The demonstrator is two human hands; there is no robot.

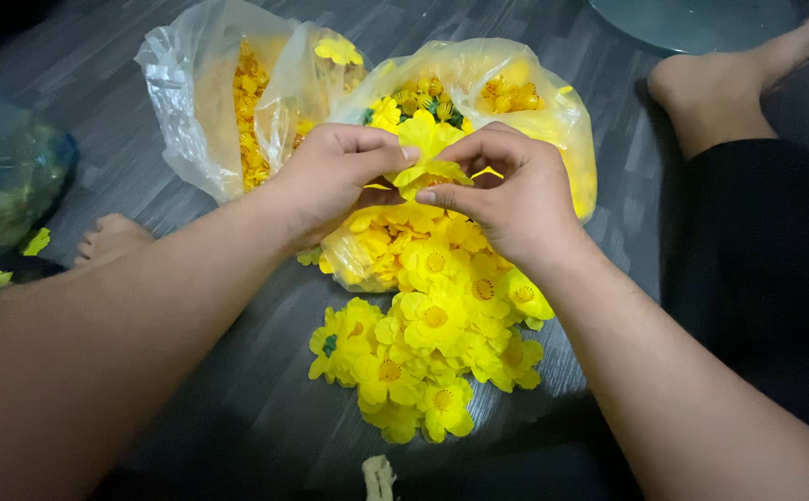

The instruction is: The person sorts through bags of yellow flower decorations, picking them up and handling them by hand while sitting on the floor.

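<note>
My left hand (335,176) and my right hand (506,199) meet above the floor, both pinching one yellow artificial flower (427,148) between fingertips. Its petals stick up above my fingers. Directly below lies a heap of finished yellow flowers (432,343) with orange centres, spilling toward me. Behind my hands sits a clear plastic bag (553,111) holding yellow flower parts and some green pieces.
A second clear bag (209,102) of small yellow-orange petals stands at the back left. A dark bag (5,176) with green leaves sits far left. My bare feet (112,237) (729,79) and black-trousered leg rest on the dark wooden floor. A small pale scrap (378,478) lies near me.
</note>
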